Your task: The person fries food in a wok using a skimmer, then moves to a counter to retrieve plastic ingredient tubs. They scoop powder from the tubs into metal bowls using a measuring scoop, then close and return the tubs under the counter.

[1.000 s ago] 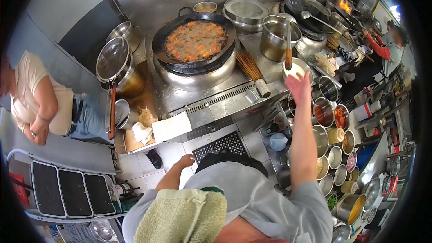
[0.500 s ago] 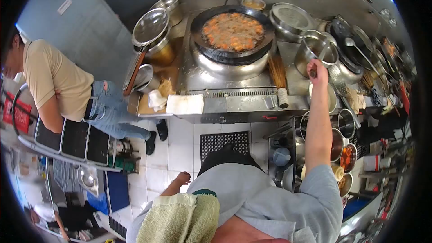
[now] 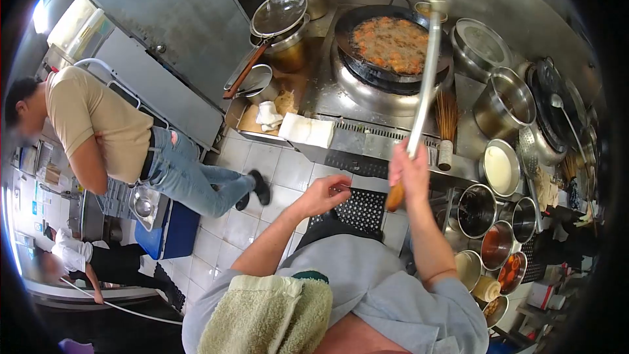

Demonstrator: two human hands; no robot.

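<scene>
My right hand [image 3: 409, 174] is wrapped round a long metal ladle [image 3: 430, 72] near its wooden handle end. The ladle stands up and away from me, its blurred bowl high beyond the stove. Its shaft crosses in front of the right side of a black wok [image 3: 342, 49], where orange and brown pieces [image 3: 391, 44] bubble in liquid. In front of my waist, my left hand [image 3: 325, 195] is raised with loosely curled fingers and nothing visible in it. A bamboo brush [image 3: 447, 118] leans at the stove's front edge, right of the ladle.
A deep metal pot [image 3: 493, 118] and a pan of pale liquid [image 3: 501, 169] stand right of the stove, with several sauce containers [image 3: 496, 246] below. A strainer [image 3: 280, 14] rests over a pot at left. Beyond it stands a person in a beige shirt [image 3: 98, 115]; another person holds a long pole [image 3: 141, 309].
My right hand has come from the deep pot back toward my body, bringing the ladle out and upright. My left hand has risen from beside my waist. The view has turned left.
</scene>
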